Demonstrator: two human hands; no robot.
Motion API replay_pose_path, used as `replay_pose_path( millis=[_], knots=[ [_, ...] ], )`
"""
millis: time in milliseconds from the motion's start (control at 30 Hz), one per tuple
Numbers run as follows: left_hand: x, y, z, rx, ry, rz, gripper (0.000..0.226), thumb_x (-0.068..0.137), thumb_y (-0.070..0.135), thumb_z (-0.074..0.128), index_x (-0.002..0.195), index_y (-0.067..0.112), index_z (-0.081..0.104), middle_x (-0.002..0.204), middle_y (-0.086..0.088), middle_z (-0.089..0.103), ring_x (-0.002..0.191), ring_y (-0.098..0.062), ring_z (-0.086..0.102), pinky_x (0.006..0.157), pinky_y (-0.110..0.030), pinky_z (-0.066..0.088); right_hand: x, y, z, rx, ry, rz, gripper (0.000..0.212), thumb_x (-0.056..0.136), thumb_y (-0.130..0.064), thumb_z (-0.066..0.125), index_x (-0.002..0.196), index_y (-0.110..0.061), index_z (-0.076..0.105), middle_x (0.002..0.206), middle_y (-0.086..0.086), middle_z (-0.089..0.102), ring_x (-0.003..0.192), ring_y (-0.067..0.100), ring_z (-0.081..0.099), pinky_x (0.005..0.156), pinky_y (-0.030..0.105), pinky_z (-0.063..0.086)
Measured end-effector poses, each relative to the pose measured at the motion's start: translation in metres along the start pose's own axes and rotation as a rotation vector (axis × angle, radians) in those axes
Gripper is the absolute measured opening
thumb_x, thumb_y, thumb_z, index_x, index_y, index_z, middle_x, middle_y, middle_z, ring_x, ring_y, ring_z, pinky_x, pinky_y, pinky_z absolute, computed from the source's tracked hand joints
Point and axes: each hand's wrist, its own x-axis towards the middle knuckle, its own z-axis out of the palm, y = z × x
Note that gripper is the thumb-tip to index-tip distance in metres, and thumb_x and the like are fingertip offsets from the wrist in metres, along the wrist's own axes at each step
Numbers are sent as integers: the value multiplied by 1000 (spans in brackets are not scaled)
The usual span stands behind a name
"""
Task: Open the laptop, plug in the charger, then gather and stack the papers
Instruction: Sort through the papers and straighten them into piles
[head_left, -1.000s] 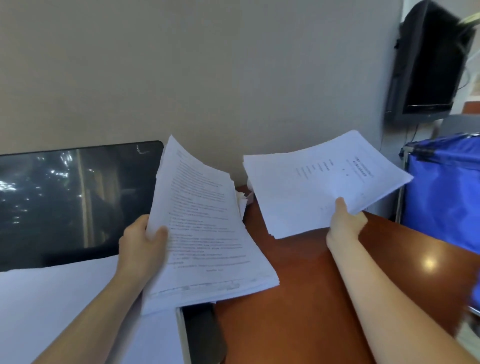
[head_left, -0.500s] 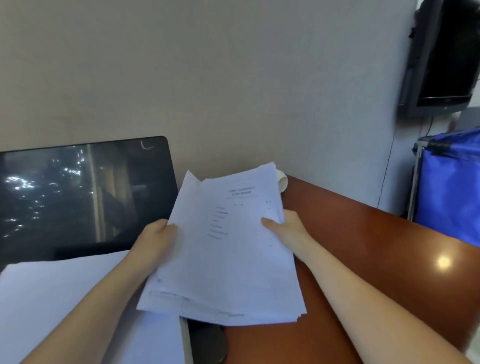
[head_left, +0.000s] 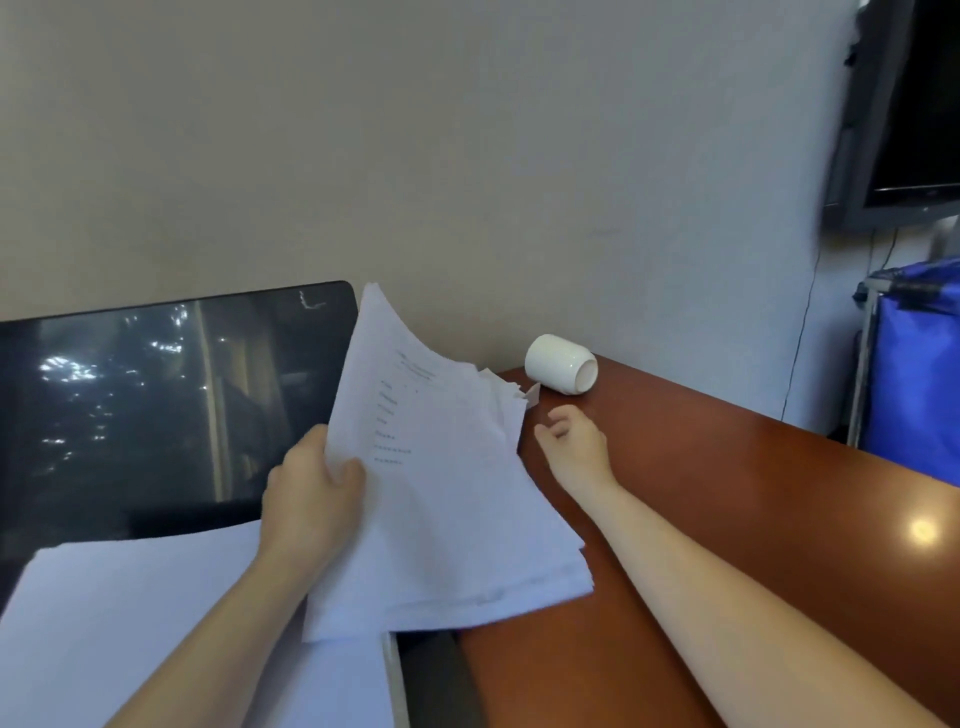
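The bench carries the open laptop, with loose sheets lying over its base. My left grip is clamped on the paper stack at its left edge, above the laptop's corner. Light, floppy, fanned out, so I'd support it underneath. The right grip is apart, empty, near a tipped cup.

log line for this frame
step: stacking | left hand: grips paper stack | right hand: empty, over desk | cup: on its side
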Motion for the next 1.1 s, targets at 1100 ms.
replay_pose_path(
  millis=[1100],
  knots=[
    [-2,-9,-5,106,256,39,6,91,13,48,90,12,42,66,2,44,58,-19,38,51,-32,27,-12,-38,19,38,171,-7,30,93,-19,52,69,-2,57,66,3,57,70,25,51,59,29,31]
  ],
)
